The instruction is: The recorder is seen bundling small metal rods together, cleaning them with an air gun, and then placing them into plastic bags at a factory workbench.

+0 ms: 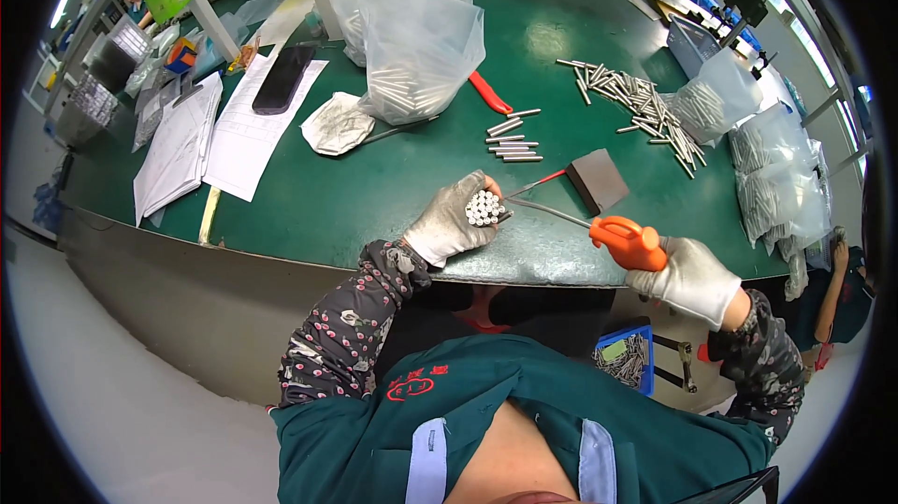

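Note:
My left hand (454,222), in a pale work glove, is wrapped round a bundle of metal pins (484,208) whose round ends face up. In my gloved right hand (687,278) is an orange air blow gun (629,241). Its long bent metal tube reaches left, with the tip close beside the bundle; I cannot tell if they touch. Just beyond the tube stands a dark grey block (598,181), with a thin red-handled tool (550,177) against its left side. A short row of loose pins (514,144) lies farther back.
A larger pile of pins (645,107) spreads over the green bench (309,214). Clear bags of pins (412,74) stand at the back, more bags (776,177) at the right. Papers (245,144) and a phone (283,79) lie left. A blue bin (625,359) sits below the edge.

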Demonstrator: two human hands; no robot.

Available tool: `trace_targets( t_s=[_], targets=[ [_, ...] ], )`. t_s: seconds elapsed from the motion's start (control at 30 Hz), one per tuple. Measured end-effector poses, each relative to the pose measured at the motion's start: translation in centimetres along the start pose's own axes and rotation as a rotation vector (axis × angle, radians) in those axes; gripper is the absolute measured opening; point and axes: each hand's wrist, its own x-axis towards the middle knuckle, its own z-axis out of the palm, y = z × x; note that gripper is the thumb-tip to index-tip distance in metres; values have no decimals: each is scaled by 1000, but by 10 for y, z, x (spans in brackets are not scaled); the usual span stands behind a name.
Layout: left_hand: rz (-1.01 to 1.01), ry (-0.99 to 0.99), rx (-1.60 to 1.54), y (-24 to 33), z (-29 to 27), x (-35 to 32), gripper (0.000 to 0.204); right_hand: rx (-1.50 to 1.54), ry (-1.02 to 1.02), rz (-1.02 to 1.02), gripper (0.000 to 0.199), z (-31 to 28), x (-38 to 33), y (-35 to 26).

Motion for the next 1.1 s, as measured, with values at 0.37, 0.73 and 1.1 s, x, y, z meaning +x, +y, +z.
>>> trace_targets(
  t_s=[0.37, 0.73, 1.1],
  targets=[
    [-20, 1, 23, -1, -1, -1, 34, 112, -53, -102, 49, 12, 9, 1],
    [-68, -2, -70, 1, -1, -3, 58, 425, -4, -20, 42, 8, 13, 16],
    [-5, -43, 17, 5, -3, -1, 78, 349, -47, -138, 45, 32, 21, 33]
  ],
)
